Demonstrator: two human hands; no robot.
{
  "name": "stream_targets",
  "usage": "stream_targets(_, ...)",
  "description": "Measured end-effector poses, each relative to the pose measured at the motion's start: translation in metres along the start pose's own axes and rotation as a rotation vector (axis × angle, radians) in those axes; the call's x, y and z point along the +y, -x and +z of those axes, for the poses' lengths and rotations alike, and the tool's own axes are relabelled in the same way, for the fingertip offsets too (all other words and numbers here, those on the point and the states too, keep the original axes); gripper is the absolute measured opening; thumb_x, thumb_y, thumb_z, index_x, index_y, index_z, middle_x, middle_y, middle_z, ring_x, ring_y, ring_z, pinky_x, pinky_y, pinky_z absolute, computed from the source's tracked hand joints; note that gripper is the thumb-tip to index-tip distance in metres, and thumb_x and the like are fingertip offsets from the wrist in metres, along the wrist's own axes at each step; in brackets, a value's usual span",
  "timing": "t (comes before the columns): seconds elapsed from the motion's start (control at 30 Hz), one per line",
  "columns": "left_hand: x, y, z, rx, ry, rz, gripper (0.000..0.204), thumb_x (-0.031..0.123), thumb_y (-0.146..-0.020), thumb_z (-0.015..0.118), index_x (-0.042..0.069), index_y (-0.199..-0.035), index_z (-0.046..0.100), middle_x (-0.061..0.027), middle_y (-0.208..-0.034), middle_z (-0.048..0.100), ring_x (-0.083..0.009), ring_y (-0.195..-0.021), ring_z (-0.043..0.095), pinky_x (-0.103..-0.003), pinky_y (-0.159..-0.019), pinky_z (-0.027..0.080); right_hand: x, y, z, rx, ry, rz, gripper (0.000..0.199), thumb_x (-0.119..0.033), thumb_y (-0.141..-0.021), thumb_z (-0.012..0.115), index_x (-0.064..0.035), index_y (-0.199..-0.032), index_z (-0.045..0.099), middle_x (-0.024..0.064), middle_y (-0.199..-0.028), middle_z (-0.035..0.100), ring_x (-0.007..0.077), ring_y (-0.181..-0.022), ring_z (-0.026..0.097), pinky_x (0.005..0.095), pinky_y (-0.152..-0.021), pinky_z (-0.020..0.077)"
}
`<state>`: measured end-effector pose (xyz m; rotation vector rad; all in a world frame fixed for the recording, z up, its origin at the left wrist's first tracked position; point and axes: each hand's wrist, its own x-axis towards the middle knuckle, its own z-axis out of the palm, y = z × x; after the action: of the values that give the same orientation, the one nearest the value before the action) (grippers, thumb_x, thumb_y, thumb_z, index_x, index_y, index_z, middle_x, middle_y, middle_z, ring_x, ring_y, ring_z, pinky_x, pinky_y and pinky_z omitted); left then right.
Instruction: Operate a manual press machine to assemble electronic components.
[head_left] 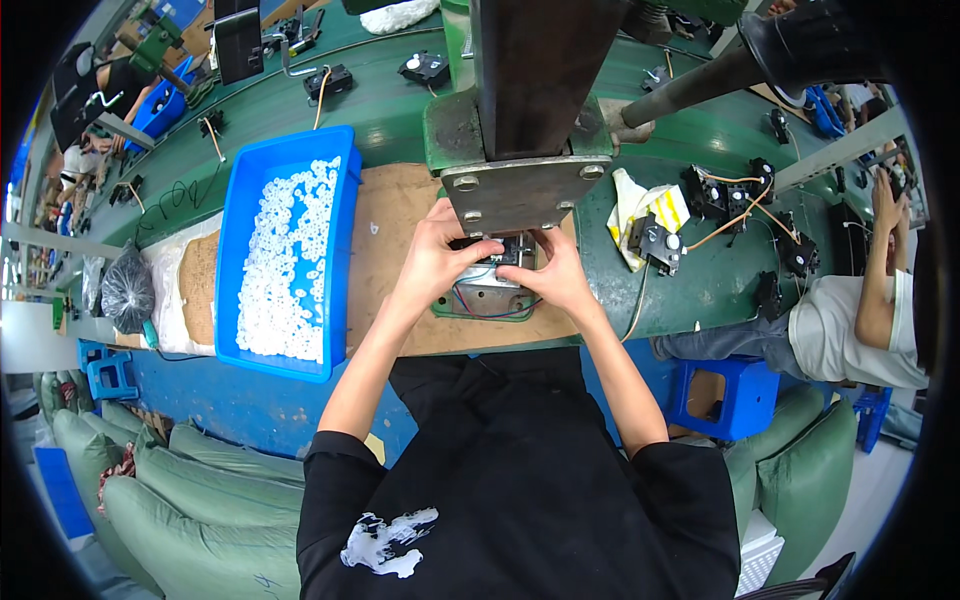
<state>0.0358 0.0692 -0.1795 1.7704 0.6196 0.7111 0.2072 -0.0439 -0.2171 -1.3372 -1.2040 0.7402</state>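
A small black part with red and blue wires (505, 252) sits on a metal fixture (488, 298) under the steel plate of a green press (515, 150). My left hand (435, 258) and my right hand (556, 272) both pinch this black part from either side, fingers closed on it. The press plate hides the part's far side. The wires loop out below the fixture toward me.
A blue bin (232, 290) of small white rings stands left of my hands on a brown board (385, 240). Several black wired parts (735, 200) and a yellow-white cloth (650, 210) lie at right. A seated person (850, 330) is at far right. A black bag (128, 292) lies left.
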Motion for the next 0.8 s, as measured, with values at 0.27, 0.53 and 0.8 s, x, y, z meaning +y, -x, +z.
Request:
stream_targets(0.27,0.006,-0.004,-0.002,-0.001,0.100,-0.034,0.029,0.009,-0.073,0.081,0.004,-0.101,0.077,-0.0106,-0.108,0.072,-0.0283,-0.107,0.062,-0.040,-0.095,0.047,-0.001,0.000,-0.002,-0.006,-0.012,0.018,0.073,-0.018,-0.068,0.089,-0.0010,-0.131,0.056,0.0131,-0.118,0.068,0.0218,-0.112,0.064,0.0356,-0.100,0.0487)
stream_targets(0.53,-0.008,0.003,0.002,0.051,-0.015,0.045,0.026,0.011,-0.073,0.082,0.004,-0.097,0.077,-0.0093,-0.101,0.070,-0.0270,-0.101,0.061,-0.038,-0.088,0.050,-0.002,0.000,-0.001,-0.022,-0.055,0.051,0.073,-0.017,-0.068,0.089,-0.0013,-0.131,0.056,0.0119,-0.118,0.068,0.0206,-0.112,0.063,0.0352,-0.101,0.0478)
stream_targets(0.8,-0.001,0.008,0.012,0.182,-0.167,0.169,0.021,0.013,-0.078,0.078,0.002,-0.094,0.073,-0.0100,-0.094,0.064,-0.0281,-0.097,0.058,-0.038,-0.082,0.049,0.002,0.000,-0.001,-0.026,-0.010,0.022,0.074,-0.017,-0.068,0.090,-0.0007,-0.132,0.056,0.0111,-0.119,0.067,0.0203,-0.112,0.063,0.0353,-0.101,0.0472)
